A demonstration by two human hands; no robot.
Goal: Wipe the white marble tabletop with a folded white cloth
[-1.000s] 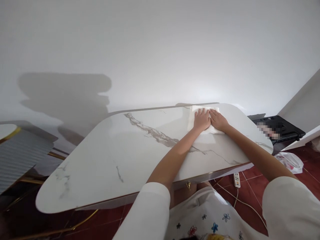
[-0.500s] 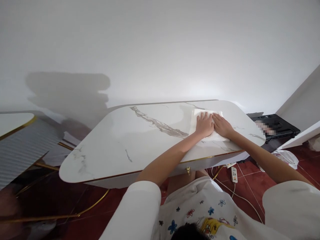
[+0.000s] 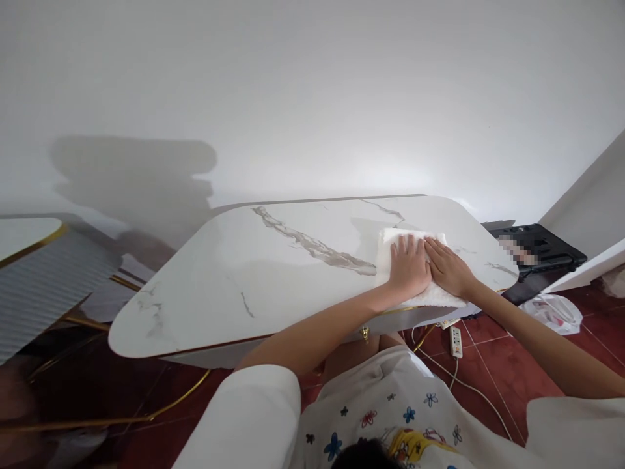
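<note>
A white cloth [image 3: 388, 251] lies flat on the white marble-patterned tabletop [image 3: 219, 286], toward its right end, with its near edge at the table's front edge. My left hand [image 3: 410, 266] presses flat on the cloth, fingers spread and pointing away from me. Beside it, my right hand [image 3: 448, 267] also rests flat on the cloth, its fingers angled to the left. The two hands touch or nearly touch at the middle of the cloth. Neither hand grips anything.
A white wall [image 3: 312, 98] stands behind the table. At the right is a black case [image 3: 551, 251], with a plastic bag [image 3: 554, 314] on the red tiled floor. A power strip [image 3: 456, 342] with cords lies below. Another gold-edged table [image 3: 29, 234] is at the left.
Both hands and the cloth have slid toward me and slightly right, from the middle of the tabletop's depth to its front edge. The hands stay flat on the cloth.
</note>
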